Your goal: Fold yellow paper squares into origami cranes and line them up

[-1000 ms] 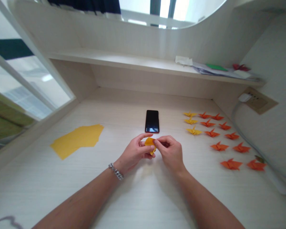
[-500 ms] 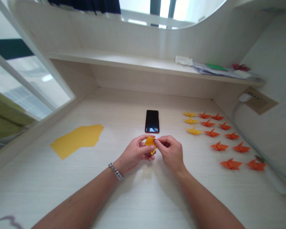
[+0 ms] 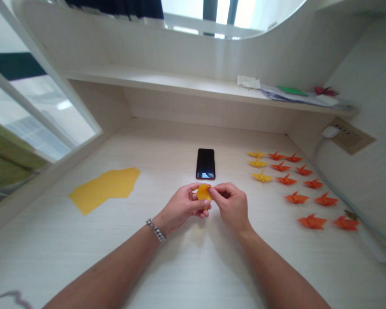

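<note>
Between my two hands, just above the desk, is a small piece of folded yellow paper [image 3: 203, 192]. My left hand [image 3: 187, 201] grips it from the left, thumb on its lower part and fingers behind. The thumb and index finger of my right hand [image 3: 230, 201] pinch its upper right edge. Beyond my hands a black phone [image 3: 206, 163] lies flat on the desk. To the left is a fanned stack of yellow paper sheets [image 3: 104, 188]. On the right stand yellow paper cranes [image 3: 262, 177] and several orange paper cranes [image 3: 296, 198] in rows.
A shelf [image 3: 180, 83] runs along the back, with papers [image 3: 299, 95] and a crumpled white tissue [image 3: 248, 82] on its right side. A grey cable [image 3: 328, 182] drops from a plug in the wall socket [image 3: 350, 135] and trails past the orange cranes.
The folded yellow paper has turned slightly, so its face shows wider and flatter between my fingers. My left thumb has shifted slightly down on it. Everything else stays put.
</note>
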